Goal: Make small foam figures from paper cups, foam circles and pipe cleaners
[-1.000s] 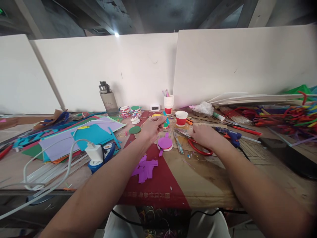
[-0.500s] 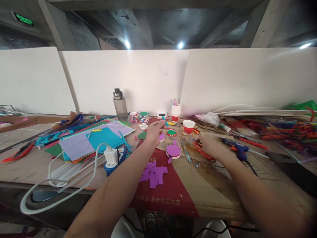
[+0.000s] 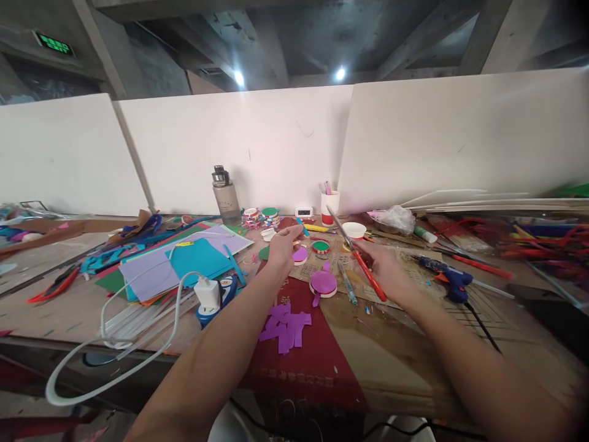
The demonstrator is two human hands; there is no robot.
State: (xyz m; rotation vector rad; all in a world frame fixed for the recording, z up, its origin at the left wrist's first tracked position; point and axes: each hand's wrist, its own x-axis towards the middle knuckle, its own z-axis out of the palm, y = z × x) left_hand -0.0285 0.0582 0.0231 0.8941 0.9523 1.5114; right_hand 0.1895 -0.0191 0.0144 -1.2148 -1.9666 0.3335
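Right hand: the right hand [image 3: 385, 268] is closed round the red handles of the scissors [image 3: 356, 256]; the blades point up toward 11 o'clock, lifted off the bench.
Scissors position: at 1 o'clock from the purple disc [image 3: 323, 283], with the tip just in front of the red-and-white cup [image 3: 354, 230].
Left hand: the left hand [image 3: 281, 245] has thumb and forefinger pinched together over a small piece; what the piece is cannot be told.
Left hand surroundings: a small teal strip [image 3: 304, 229] lies just beyond the fingertips at 2 o'clock; a small pink disc [image 3: 300, 254] sits at 4 o'clock, just beside the hand.
Bench centre: a striped round piece [image 3: 320, 247] lies between the two hands.
Bench near edge: purple paper offcuts [image 3: 285, 324] lie on the red panel at 6 o'clock from the left hand.
Bench left: stacked coloured sheets [image 3: 184, 261], a white charger [image 3: 207, 293] with cable.
Bench right: a blue glue gun [image 3: 448, 278] at 3 o'clock from the right hand, near it.
Bench rear: a water bottle [image 3: 225, 196] stands upright against the white partition.
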